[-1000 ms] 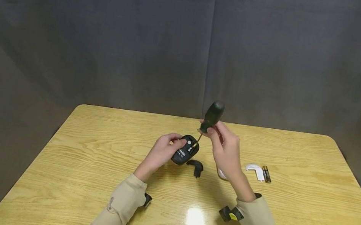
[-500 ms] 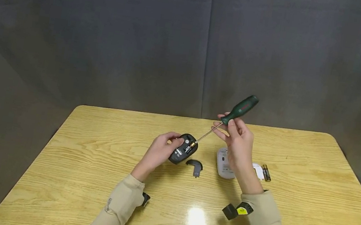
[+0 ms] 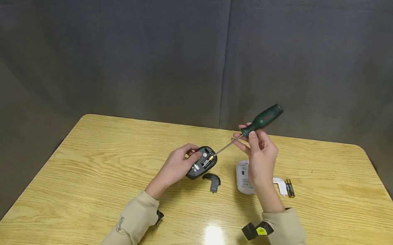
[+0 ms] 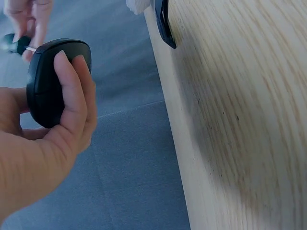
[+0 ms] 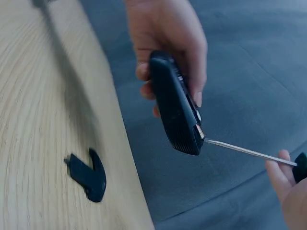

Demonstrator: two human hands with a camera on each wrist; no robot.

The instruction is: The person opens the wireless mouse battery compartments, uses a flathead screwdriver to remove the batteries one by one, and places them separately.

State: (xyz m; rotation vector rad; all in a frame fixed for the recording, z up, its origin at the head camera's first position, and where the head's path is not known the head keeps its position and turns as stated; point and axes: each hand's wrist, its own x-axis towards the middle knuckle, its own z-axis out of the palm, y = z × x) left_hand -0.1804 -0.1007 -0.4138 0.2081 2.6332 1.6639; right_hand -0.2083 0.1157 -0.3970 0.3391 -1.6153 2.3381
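Observation:
My left hand (image 3: pixel 176 165) grips a black computer mouse (image 3: pixel 194 173) above the table, its underside turned up and the thumb on it. A battery (image 3: pixel 210 158) with a copper-coloured end shows in the mouse's open compartment. My right hand (image 3: pixel 264 159) holds a green-handled screwdriver (image 3: pixel 266 118) near the base of its handle. The screwdriver's shaft (image 5: pixel 242 149) slants down to the battery's end at the edge of the compartment; in the right wrist view its tip meets that spot. From the left wrist, the mouse's black top (image 4: pixel 48 88) faces the camera, with fingers wrapped around it.
A black battery cover (image 3: pixel 213 182) lies on the wooden table (image 3: pixel 96 192) below the mouse. A white mouse (image 3: pixel 243 179), underside up, lies partly behind my right hand. Right of it are a white cover (image 3: pixel 281 185) and a dark battery (image 3: pixel 290 189). A grey curtain (image 3: pixel 146 48) hangs behind.
My right hand has moved right, and the screwdriver has gone from steep to a lower slant with its tip still at the mouse. The left hand and black mouse have barely shifted.

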